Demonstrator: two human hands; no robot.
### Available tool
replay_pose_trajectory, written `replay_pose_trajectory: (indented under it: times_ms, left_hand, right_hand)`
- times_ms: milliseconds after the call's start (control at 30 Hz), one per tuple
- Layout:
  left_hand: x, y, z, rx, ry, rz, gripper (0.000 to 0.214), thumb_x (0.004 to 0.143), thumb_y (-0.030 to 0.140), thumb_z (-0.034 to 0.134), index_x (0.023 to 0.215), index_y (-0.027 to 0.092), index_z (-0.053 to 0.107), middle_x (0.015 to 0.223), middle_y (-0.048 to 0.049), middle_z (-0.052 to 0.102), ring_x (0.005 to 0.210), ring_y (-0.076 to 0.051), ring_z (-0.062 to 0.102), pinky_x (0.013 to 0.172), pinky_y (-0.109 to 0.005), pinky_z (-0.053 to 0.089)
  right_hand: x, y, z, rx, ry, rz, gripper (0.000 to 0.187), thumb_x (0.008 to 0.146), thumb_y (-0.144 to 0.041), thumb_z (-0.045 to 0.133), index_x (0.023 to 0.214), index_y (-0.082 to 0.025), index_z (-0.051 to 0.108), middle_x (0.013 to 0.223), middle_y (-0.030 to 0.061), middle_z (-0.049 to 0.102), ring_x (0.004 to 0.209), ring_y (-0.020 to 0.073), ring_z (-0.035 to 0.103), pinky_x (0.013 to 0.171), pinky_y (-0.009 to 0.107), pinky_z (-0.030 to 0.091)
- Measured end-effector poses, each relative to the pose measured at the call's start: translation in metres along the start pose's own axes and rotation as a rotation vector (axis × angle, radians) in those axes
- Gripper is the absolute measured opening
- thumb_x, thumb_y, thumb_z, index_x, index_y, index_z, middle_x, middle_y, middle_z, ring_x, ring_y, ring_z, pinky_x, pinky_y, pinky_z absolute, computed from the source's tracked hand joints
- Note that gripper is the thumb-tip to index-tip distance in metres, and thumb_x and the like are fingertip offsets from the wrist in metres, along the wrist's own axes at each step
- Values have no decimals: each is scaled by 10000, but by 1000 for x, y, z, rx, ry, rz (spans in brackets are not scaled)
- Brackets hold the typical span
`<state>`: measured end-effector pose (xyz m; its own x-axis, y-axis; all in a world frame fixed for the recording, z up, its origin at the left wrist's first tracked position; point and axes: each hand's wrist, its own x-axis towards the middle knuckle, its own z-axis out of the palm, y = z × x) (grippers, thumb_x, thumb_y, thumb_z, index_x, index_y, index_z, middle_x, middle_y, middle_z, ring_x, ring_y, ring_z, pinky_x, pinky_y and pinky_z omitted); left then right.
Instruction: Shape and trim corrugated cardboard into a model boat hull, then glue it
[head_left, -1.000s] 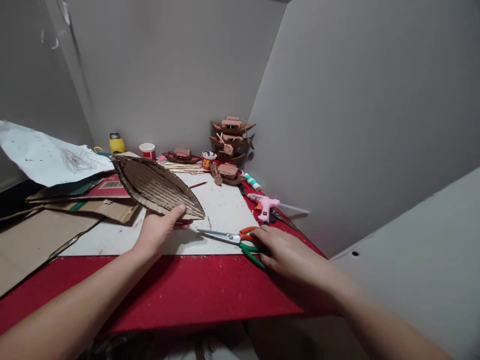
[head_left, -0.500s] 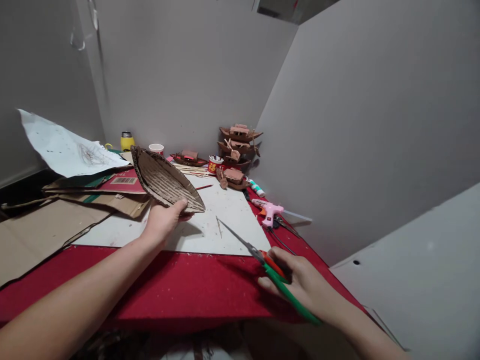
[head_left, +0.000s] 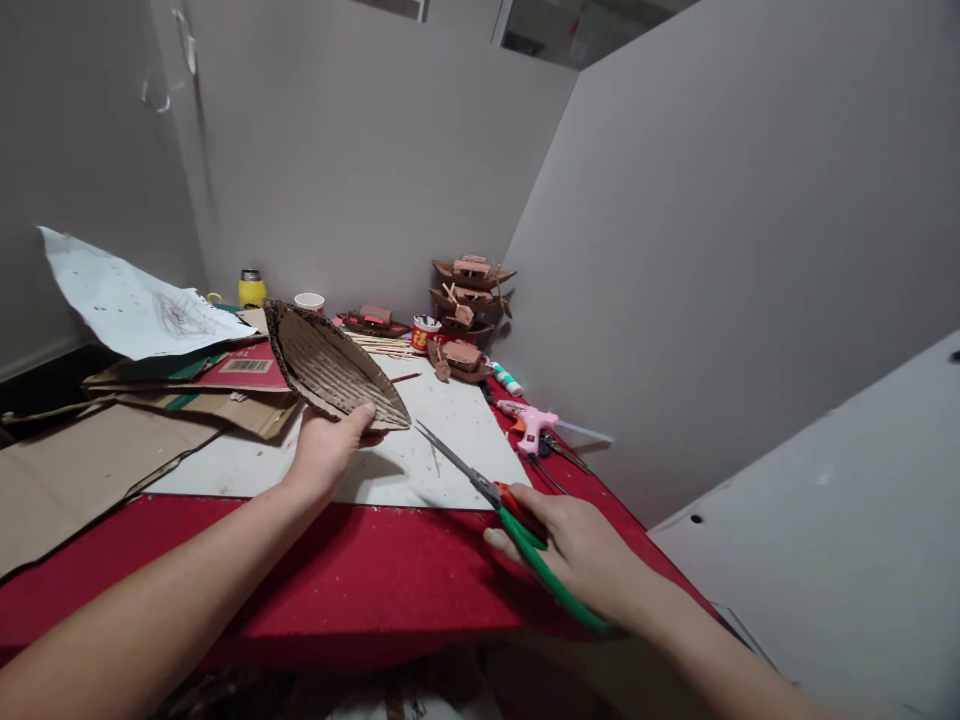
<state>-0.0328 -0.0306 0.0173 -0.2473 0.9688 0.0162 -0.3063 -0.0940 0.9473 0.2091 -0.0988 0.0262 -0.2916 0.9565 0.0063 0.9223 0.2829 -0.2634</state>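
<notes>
My left hand (head_left: 330, 448) grips the near end of a boat-shaped corrugated cardboard piece (head_left: 330, 365), thumb on top, holding it tilted up over the white board (head_left: 450, 420). My right hand (head_left: 577, 550) is closed round the green and orange handles of a pair of scissors (head_left: 495, 500). The closed blades point up and left toward the cardboard's tip, a short gap away.
A pink glue gun (head_left: 536, 425) lies right of the white board on the red table (head_left: 360, 570). Small brown model boats (head_left: 469, 300), cups, a glue tube and a yellow bottle (head_left: 252, 289) stand at the back. Flat cardboard sheets (head_left: 97, 460) and paper lie left. Grey partitions enclose the table.
My right hand picked the scissors up off the table and now holds them with blades aimed at the cardboard. The left hand kept the cardboard piece steady.
</notes>
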Motion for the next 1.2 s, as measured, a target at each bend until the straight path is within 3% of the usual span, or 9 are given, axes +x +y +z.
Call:
replay_pose_trajectory:
  times_ms: [367, 567, 967, 1200]
  left_hand:
    - [0, 1, 2, 10, 11, 6, 222, 595, 238, 732, 751, 94, 665, 757, -70, 707, 602, -175, 662, 581, -316, 590]
    - [1, -2, 1, 59, 25, 15, 255, 592, 255, 735, 772, 91, 656, 807, -91, 711, 629, -187, 672, 590, -320, 591]
    - [-1, -3, 1, 179, 20, 26, 221, 613, 235, 719, 769, 96, 651, 786, -109, 723, 565, -185, 669, 524, -279, 571]
    - [-4, 0, 2, 221, 6, 10, 247, 629, 254, 719, 800, 83, 671, 831, -134, 734, 607, -197, 681, 539, -274, 568]
  right_hand:
    - [7, 2, 5, -195, 36, 24, 435, 842, -612, 415, 844, -213, 588, 695, 60, 670, 617, 218, 592, 555, 269, 320]
    - [8, 1, 5, -258, 50, 49, 454, 843, -617, 410, 854, -208, 604, 705, 74, 678, 643, 242, 618, 551, 281, 310]
    - [13, -2, 5, -204, -1, 57, 502, 835, -658, 392, 845, -205, 607, 734, 81, 691, 668, 239, 630, 547, 276, 315]
    - [17, -1, 11, -286, 66, 38, 478, 839, -617, 419, 917, -195, 631, 731, 84, 707, 664, 244, 647, 531, 279, 301]
